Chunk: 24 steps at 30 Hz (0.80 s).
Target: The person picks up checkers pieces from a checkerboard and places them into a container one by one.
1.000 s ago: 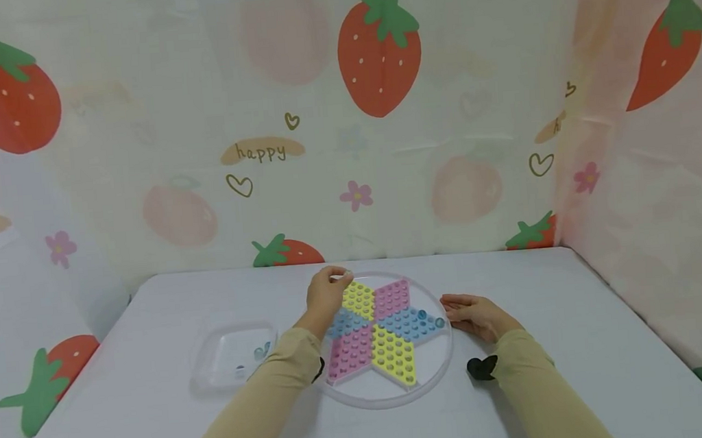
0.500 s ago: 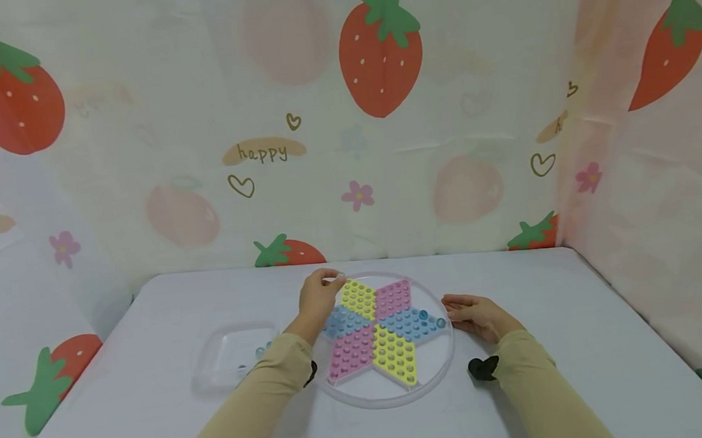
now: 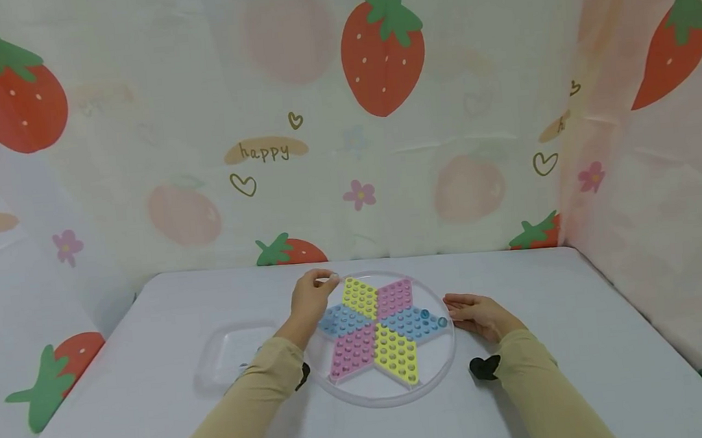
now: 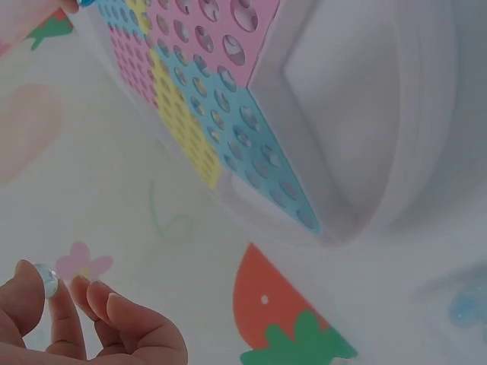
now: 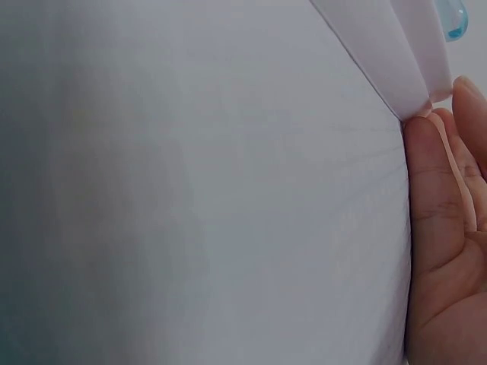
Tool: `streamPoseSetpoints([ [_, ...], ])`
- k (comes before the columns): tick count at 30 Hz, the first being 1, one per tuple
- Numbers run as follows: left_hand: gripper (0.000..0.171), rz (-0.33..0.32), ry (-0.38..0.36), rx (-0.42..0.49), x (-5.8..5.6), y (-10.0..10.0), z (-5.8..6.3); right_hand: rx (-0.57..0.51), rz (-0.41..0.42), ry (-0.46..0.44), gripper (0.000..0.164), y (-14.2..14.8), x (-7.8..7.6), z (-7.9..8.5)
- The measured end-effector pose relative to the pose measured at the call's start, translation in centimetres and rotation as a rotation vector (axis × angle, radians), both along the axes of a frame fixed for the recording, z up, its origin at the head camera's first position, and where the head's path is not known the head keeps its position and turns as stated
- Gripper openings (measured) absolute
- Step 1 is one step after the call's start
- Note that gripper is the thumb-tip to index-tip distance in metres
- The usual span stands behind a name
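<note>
A round Chinese checkers board point(image 3: 354, 357) with a pink, yellow and blue star lies on the table. My left hand point(image 3: 309, 303) is raised over its far left rim. Thumb and forefinger pinch a clear glass marble point(image 4: 50, 281), seen in the left wrist view. On the right, my right hand point(image 3: 481, 316) rests on the table with its fingertips at the board's rim, fingers fairly straight. Two blue marbles point(image 3: 442, 322) sit in the right blue point, near those fingertips; the right wrist view shows one marble point(image 5: 453, 20) beyond the rim.
A clear plastic tray point(image 3: 200, 358) stands left of the board, partly covered by my left sleeve. Marbles inside it are mostly hidden. A black strap piece point(image 3: 484, 368) hangs at my right cuff. A strawberry-print curtain point(image 3: 388, 223) closes off the table's back.
My left hand has drifted left and slightly toward me, from above the yellow point to outside the board's far left rim, still pinching the marble. The right hand stays put.
</note>
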<state>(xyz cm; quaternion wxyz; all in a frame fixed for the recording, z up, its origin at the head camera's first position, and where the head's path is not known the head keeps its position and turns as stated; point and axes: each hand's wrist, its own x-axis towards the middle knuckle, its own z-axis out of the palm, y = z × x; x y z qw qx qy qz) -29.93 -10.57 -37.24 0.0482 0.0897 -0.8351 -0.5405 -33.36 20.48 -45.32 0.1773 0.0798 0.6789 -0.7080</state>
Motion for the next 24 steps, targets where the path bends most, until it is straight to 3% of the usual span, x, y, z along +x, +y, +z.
streamPoseSetpoints([
  [24,0.029,0.007,0.011,0.051,1.5,-2.7,-0.1,-0.034,0.021,0.023,0.06,0.1,-0.1,-0.3],
])
